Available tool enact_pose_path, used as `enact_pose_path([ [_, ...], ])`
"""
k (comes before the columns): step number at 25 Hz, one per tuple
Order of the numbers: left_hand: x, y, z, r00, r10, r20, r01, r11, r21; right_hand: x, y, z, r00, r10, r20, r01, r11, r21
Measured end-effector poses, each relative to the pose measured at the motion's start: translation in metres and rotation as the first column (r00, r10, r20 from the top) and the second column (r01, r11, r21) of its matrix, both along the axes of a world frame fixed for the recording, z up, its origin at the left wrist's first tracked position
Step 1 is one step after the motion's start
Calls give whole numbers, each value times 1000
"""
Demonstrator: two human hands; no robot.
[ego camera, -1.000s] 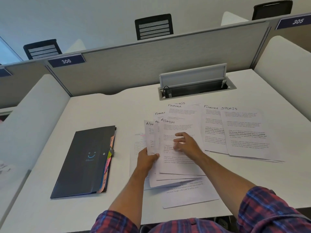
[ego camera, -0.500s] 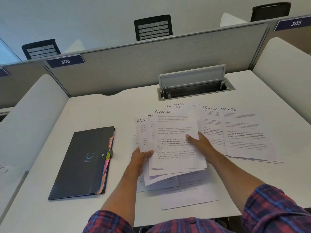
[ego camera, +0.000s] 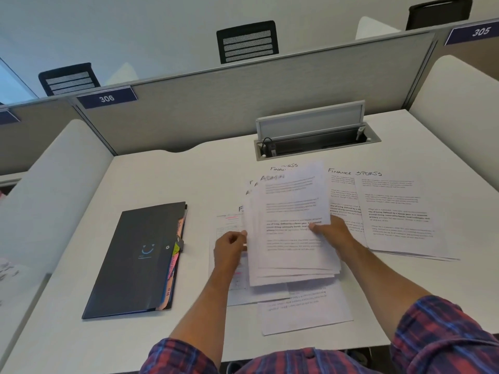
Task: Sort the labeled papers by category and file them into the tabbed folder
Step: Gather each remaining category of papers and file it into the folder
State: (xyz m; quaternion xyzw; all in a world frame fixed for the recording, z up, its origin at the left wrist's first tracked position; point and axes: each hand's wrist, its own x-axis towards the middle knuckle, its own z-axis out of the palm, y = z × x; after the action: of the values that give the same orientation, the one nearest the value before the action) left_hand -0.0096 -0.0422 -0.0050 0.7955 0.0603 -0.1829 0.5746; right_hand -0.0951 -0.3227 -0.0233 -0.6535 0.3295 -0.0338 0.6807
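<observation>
A stack of papers (ego camera: 291, 211) headed ADMIN is lifted off the desk at the centre. My right hand (ego camera: 333, 230) grips its right edge, thumb on top. At the stack's left edge my left hand (ego camera: 229, 247) has its fingers curled against the sheets. The dark tabbed folder (ego camera: 137, 260) lies closed on the left, coloured tabs sticking out along its right side. More sheets headed FINANCE (ego camera: 341, 195) and SPORTS (ego camera: 397, 214) lie to the right. Other loose papers (ego camera: 305, 311) lie under and in front of the held stack.
The white desk (ego camera: 189, 179) is walled by grey partitions at the back and rounded side panels. An open cable tray (ego camera: 316, 141) with a raised lid sits behind the papers. Chair backs show beyond the partition.
The fanned ADMIN sheets have been gathered into a squarer stack and lifted, shifting slightly right. My right hand moved from flat on top to gripping the right edge.
</observation>
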Motion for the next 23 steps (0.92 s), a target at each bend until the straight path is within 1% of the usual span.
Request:
enact_pose_path([
  [1, 0, 6, -1, 994, 72, 79, -83, 986, 145, -1, -5, 0, 997, -77, 13, 78, 997, -19],
  [2, -1, 14, -4, 983, 124, 136, -158, 947, 278, -1, -10, 0, 988, -156, 19, 157, 987, -40],
  [3, -2, 22, -6, 977, 143, 156, -197, 888, 415, -2, -15, 1, 973, -232, 15, 232, 970, -71],
  [5, -3, 36, -9, 986, 126, 112, -169, 755, 634, -3, -25, 1, 938, -345, -13, 339, 927, -158],
  [6, -5, 41, -9, 990, 108, 88, -139, 709, 692, -4, -29, -1, 928, -370, -33, 357, 913, -198],
  [8, -6, 45, -8, 997, 60, 55, -81, 676, 733, -7, -35, -6, 929, -359, -87, 333, 915, -228],
  [10, -5, 45, -7, 999, 49, 16, -45, 686, 727, -10, -39, -12, 932, -338, -134, 306, 929, -209],
  [12, -3, 43, -8, 996, 81, -24, -45, 739, 673, -11, -41, -15, 935, -328, -139, 300, 936, -186],
  [14, -2, 42, -9, 994, 101, -30, -63, 801, 595, -11, -41, -15, 936, -325, -133, 303, 940, -158],
  [16, 0, 43, -11, 993, 112, 25, -110, 871, 480, -13, -41, -15, 939, -319, -129, 304, 944, -125],
  [18, 4, 44, -7, 983, 155, 97, -180, 912, 368, -16, -41, -13, 942, -312, -122, 300, 948, -107],
  [21, 16, 41, 6, 945, 247, 214, -299, 918, 261, -18, -40, -7, 946, -302, -118, 292, 952, -94],
  [23, 26, 36, 19, 912, 288, 293, -357, 907, 221, -18, -38, -2, 946, -299, -126, 290, 953, -83],
])
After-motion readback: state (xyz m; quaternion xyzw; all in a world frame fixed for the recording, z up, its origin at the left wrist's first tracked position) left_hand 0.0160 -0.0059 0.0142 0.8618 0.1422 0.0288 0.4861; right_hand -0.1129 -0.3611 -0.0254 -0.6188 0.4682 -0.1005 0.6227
